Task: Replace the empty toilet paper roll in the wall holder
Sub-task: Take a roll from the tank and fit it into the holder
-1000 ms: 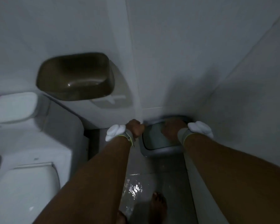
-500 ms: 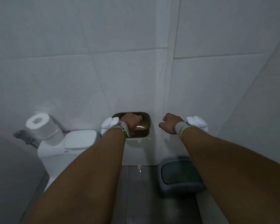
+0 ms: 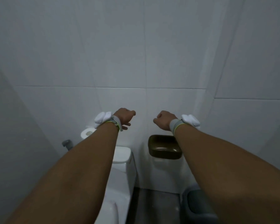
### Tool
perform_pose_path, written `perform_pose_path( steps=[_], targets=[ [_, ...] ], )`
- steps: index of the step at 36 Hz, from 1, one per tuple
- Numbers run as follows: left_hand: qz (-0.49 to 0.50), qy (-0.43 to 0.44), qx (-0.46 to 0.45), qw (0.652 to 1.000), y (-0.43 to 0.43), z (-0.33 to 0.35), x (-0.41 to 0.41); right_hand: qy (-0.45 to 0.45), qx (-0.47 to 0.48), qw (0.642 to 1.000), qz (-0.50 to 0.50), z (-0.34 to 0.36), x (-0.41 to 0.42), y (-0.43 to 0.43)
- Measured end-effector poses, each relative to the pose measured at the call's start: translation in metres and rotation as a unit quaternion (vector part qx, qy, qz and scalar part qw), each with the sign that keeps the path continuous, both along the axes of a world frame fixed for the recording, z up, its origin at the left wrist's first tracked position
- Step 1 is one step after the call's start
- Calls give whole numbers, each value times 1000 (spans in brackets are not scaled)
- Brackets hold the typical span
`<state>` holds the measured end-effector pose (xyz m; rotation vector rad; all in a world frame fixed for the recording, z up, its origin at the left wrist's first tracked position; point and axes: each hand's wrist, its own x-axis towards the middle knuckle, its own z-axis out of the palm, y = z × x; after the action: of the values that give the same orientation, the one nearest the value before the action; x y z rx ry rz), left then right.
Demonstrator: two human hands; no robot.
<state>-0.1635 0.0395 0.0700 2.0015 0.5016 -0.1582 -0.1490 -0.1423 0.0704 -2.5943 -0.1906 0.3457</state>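
Head view looks into a dim, narrow bathroom with large pale wall tiles split by thin grout lines, one vertical joint running down the middle of the back wall. Both bare forearms reach forward and up. The left hand hangs in the air in front of the tiles, its fingers loosely curled and holding nothing. The right hand is raised level with it, well apart from it, drawn into a loose fist and also empty. Each wrist carries a grey band with a white padded piece on its outer side.

The wall holder, with a dark brown glossy cover, is fixed to the back wall below the right hand, partly behind the right forearm; whether a roll sits under the cover cannot be told. A white toilet paper roll stands on the far left of the toilet tank, just below the left wrist, partly covered by the left forearm. The toilet itself is white and runs down between the arms. A grey fitting juts from the wall to the left of the tank. On the dark floor in the lower right corner sits a grey bin against the right wall.
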Motion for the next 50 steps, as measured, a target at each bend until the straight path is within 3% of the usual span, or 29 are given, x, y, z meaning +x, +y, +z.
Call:
perform_pose_path(
  steps=[37, 50],
  targets=[
    [204, 66, -47, 976, 213, -95, 48, 71, -78, 981, 164, -108, 131, 218],
    [208, 73, 37, 975, 302, -124, 79, 104, -82, 971, 199, -142, 164, 309]
  ],
)
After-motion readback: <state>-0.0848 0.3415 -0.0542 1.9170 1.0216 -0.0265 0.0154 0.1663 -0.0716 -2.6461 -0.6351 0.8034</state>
